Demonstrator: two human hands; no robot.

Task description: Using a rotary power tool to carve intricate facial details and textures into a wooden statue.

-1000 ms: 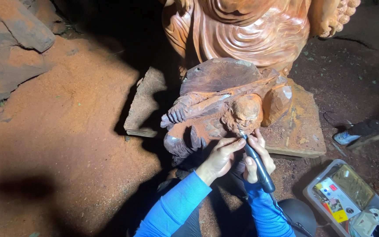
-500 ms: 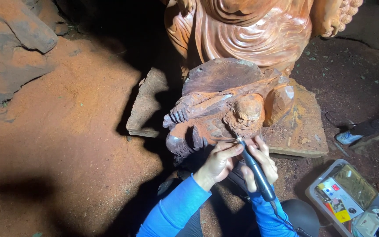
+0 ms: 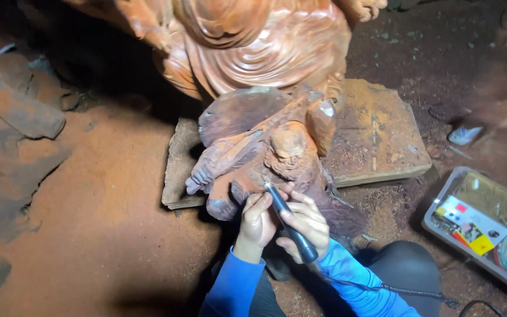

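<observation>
Reddish, dust-covered floor (image 3: pixel 89 223) across the whole view, falling into shadow at the left and lower edges; rough slabs of stone or wood (image 3: pixel 13 111) at the far left, too dim to tell apart.

Large carved wooden statue (image 3: pixel 259 47) at the top, draped folds lit, head and upper body cut off by the frame; one carved foot just showing at the top right.

Flat wooden block (image 3: pixel 377 132) below it, dusty, partly covered by the smaller carving (image 3: pixel 265 152): a reddish figure lying across the block, rounded head near the middle, carved fingers or claws at its left end; finer detail hard to read under the dust.

Grey plastic tray (image 3: pixel 435 220) at the lower right, cut off by the edge, with coloured packets and small items inside, too small to name; a blurred pale object further up at the right edge, not identifiable.

Blue sleeves rising from the bottom; dark trousers beneath, mostly hidden.

Left hand (image 3: pixel 256 223) curled narrow, fingers resting against the underside of the smaller carving and beside the tool shaft.

Right hand (image 3: pixel 306 226) closed around a dark pen-like rotary tool (image 3: pixel 289 226), held like a pencil; tip touching the smaller carving just below the rounded head; bit itself too small to make out; cable (image 3: pixel 382 287) trailing from the tool's rear toward the lower right.
</observation>
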